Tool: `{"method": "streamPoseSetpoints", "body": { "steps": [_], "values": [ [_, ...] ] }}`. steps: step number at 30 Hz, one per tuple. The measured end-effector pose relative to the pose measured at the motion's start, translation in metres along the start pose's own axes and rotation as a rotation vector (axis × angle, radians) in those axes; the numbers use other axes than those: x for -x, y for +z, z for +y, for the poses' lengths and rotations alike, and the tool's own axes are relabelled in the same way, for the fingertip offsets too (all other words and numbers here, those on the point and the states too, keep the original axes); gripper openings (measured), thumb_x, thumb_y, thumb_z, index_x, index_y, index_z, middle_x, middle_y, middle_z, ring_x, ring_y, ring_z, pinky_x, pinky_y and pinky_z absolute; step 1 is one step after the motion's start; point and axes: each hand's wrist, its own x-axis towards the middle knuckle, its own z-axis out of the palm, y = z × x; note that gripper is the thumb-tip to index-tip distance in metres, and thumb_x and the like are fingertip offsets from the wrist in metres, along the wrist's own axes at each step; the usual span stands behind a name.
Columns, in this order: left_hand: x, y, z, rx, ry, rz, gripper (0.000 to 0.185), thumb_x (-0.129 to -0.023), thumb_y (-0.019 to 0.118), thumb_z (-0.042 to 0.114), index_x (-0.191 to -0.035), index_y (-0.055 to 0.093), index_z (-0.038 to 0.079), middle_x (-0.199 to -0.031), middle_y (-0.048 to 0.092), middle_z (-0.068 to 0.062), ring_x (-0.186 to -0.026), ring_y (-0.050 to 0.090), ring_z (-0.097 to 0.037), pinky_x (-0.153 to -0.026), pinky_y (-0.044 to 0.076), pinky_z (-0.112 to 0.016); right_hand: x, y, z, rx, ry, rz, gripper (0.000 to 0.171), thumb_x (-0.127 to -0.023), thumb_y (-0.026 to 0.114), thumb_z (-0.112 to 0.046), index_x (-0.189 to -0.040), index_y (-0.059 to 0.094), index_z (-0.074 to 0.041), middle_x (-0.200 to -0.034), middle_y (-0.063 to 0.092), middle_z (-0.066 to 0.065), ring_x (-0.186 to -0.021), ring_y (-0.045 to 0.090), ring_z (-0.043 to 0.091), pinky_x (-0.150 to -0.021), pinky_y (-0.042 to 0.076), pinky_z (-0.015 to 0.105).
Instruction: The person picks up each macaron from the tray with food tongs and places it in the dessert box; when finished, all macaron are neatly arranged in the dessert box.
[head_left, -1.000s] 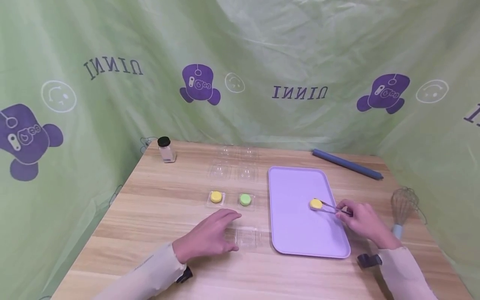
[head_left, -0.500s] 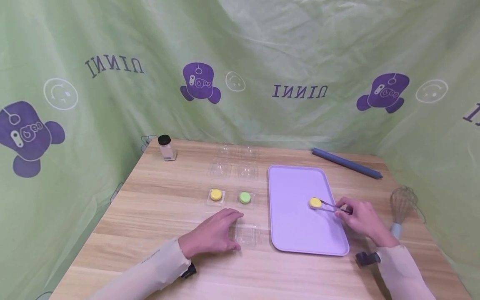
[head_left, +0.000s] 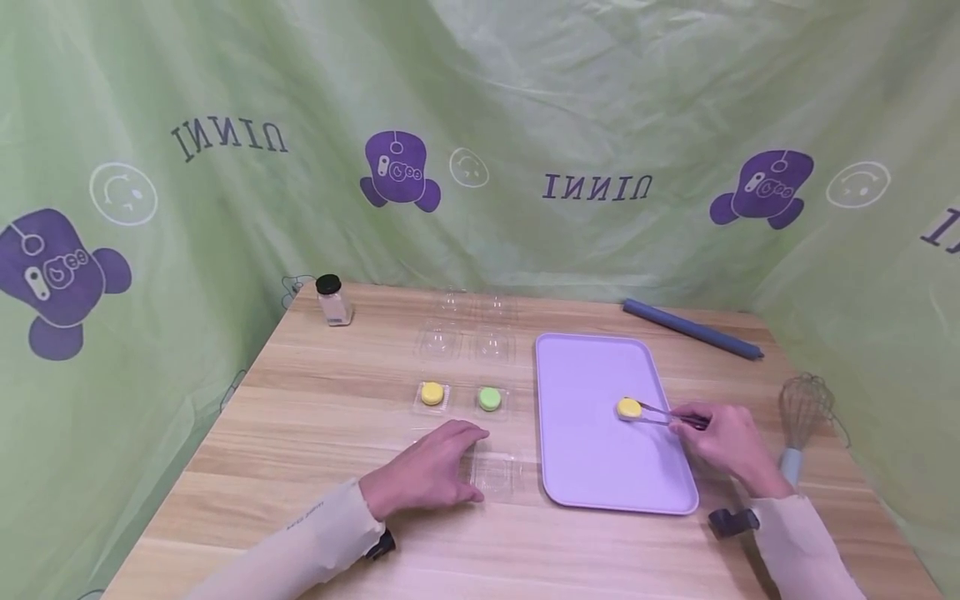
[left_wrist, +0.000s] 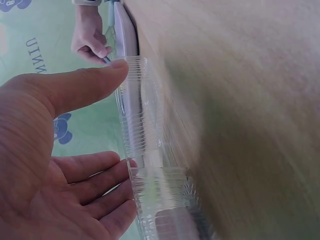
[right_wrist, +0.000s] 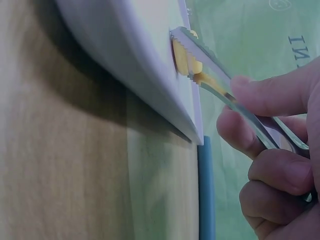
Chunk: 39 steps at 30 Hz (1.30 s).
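Observation:
My right hand point(head_left: 720, 442) grips metal tweezers point(head_left: 663, 414) whose tips pinch a yellow macaron point(head_left: 628, 407) on the lilac tray point(head_left: 600, 467). In the right wrist view the tweezers point(right_wrist: 225, 87) clamp the macaron point(right_wrist: 182, 55) just past the tray rim point(right_wrist: 140, 85). My left hand point(head_left: 427, 467) rests flat on the table, fingers straight, touching an empty clear plastic case point(head_left: 497, 473); the left wrist view shows thumb and fingers against that case point(left_wrist: 145, 165). A yellow macaron point(head_left: 431, 393) and a green macaron point(head_left: 490, 398) sit in clear cases behind the left hand.
Several empty clear cases point(head_left: 467, 337) lie further back. A small jar with a black cap point(head_left: 332, 300) stands at the far left corner. A blue rod point(head_left: 693, 329) lies at the back right, a whisk point(head_left: 801, 417) near the right edge. Green cloth walls surround the table.
Almost nothing differs: the right hand with tweezers and yellow macaron has shifted very slightly, and the left hand stays by the empty case.

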Motion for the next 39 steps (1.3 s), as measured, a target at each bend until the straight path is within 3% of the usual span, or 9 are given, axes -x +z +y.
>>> {"method": "streamPoseSetpoints", "body": {
  "steps": [20, 31, 36, 39],
  "values": [
    [-0.0059, 0.0044, -0.0038, 0.019, 0.021, 0.030, 0.080, -0.073, 0.088, 0.043, -0.139, 0.058, 0.008, -0.140, 0.061, -0.008, -0.131, 0.057, -0.022, -0.115, 0.048, -0.039, 0.0020, 0.0020, -0.0007, 0.003, 0.025, -0.005, 0.020, -0.088, 0.075, -0.022, -0.104, 0.078, -0.010, -0.087, 0.076, 0.004, -0.071, 0.055, 0.016, -0.059, 0.037, 0.021],
    [-0.0076, 0.0007, -0.0025, 0.015, 0.008, -0.004, 0.080, -0.074, 0.087, 0.044, -0.139, 0.058, 0.009, -0.141, 0.060, -0.006, -0.132, 0.056, -0.021, -0.116, 0.047, -0.039, 0.0041, 0.0055, -0.0001, -0.011, 0.044, 0.002, 0.019, -0.089, 0.075, -0.021, -0.103, 0.078, -0.010, -0.087, 0.077, 0.005, -0.072, 0.056, 0.015, -0.060, 0.040, 0.021],
    [-0.0083, -0.0004, -0.0027, 0.014, 0.011, -0.010, 0.079, -0.073, 0.087, 0.043, -0.139, 0.058, 0.009, -0.140, 0.060, -0.006, -0.131, 0.056, -0.021, -0.116, 0.048, -0.038, 0.0044, 0.0048, 0.0007, -0.042, 0.043, 0.043, 0.021, -0.089, 0.075, -0.020, -0.106, 0.078, -0.009, -0.094, 0.079, 0.012, -0.080, 0.065, 0.019, -0.064, 0.045, 0.020],
    [-0.0082, -0.0006, -0.0026, 0.014, 0.009, -0.007, 0.080, -0.073, 0.088, 0.043, -0.139, 0.058, 0.009, -0.140, 0.060, -0.006, -0.131, 0.056, -0.021, -0.116, 0.048, -0.038, 0.0040, 0.0021, 0.0002, -0.074, 0.036, 0.104, 0.022, -0.089, 0.076, -0.020, -0.106, 0.078, -0.008, -0.096, 0.079, 0.015, -0.080, 0.066, 0.014, -0.064, 0.048, 0.018]
  ]
}}
